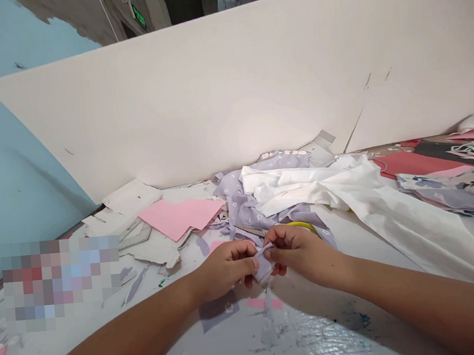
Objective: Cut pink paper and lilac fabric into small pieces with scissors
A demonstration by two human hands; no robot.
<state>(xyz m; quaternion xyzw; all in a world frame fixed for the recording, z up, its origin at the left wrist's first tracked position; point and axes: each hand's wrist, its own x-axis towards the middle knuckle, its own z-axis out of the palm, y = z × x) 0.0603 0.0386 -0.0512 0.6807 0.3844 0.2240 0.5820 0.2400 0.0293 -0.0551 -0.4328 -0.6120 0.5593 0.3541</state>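
Both hands meet over the middle of the table, pinching one small folded piece of lavender fabric point(264, 265). My left hand point(230, 268) grips its left side between thumb and fingers. On the other side, my right hand point(298, 254) holds its upper right edge, fingers curled. Just beyond the right hand lie scissors with a yellow handle point(302, 225), partly hidden by that hand. A lavender scrap with a white flower print point(221, 311) lies flat below the left hand. Small pink strips point(264, 304) rest on the table beneath the held piece.
Behind the hands, lavender floral cloth point(238, 191) lies crumpled under white fabric point(299, 186) that trails right. Pink paper point(180, 215) and torn cardboard point(152, 252) are at left. Red sheets point(416, 163) and fabric pieces lie far right. A white partition point(230, 96) stands along the back.
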